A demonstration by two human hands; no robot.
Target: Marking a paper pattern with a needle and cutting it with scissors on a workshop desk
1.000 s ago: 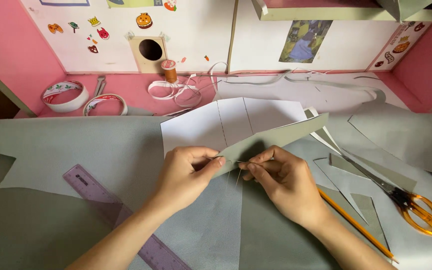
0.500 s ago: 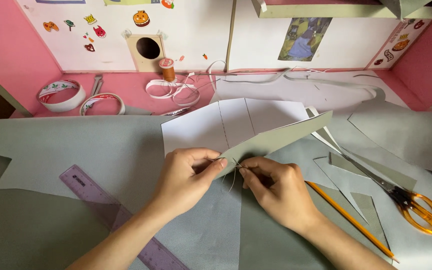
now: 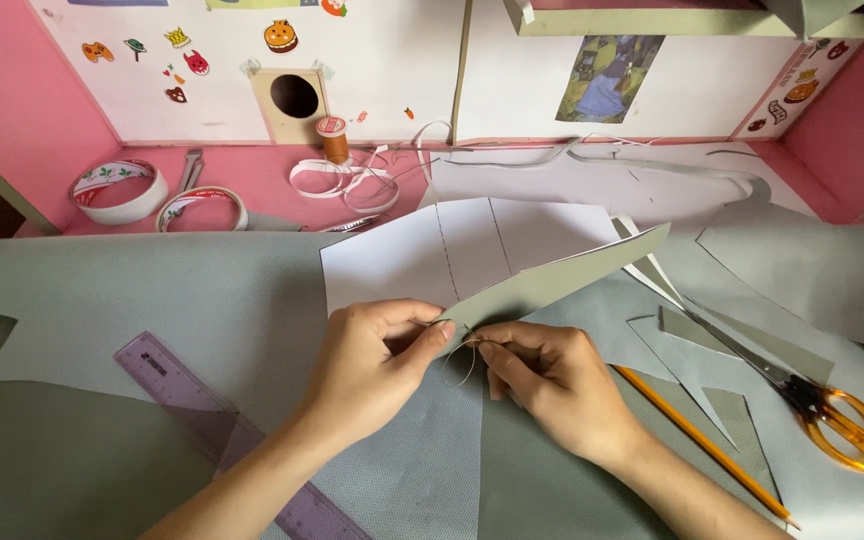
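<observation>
- At the middle of the desk, near its front edge, a thin loop of thread (image 3: 460,355) hangs between the two hands, over the grey fabric (image 3: 152,300).
- The left hand (image 3: 377,365) has thumb and forefinger pinched shut on the lower end of a folded grey fabric strip (image 3: 562,275), at the point where the thread meets it.
- The right hand (image 3: 552,375) is closed too, its fingertips nipped on the thread just beside the left thumb; whether a needle is in that grip is too small to tell.
- The strip rises up and to the right from the hands, lying across a white paper pattern (image 3: 452,250) marked with dashed lines.
- Left of the left forearm a purple ruler (image 3: 227,430) lies at a slant on the fabric.
- Right of the right hand lies a yellow pencil (image 3: 697,440), and beyond it scissors with orange handles (image 3: 832,415) rest among grey offcuts.
- At the back, on the pink surface, stand a spool of brown thread (image 3: 333,138), a tangle of white ribbon (image 3: 347,180) and two tape rolls (image 3: 120,190), well apart from the hands.
</observation>
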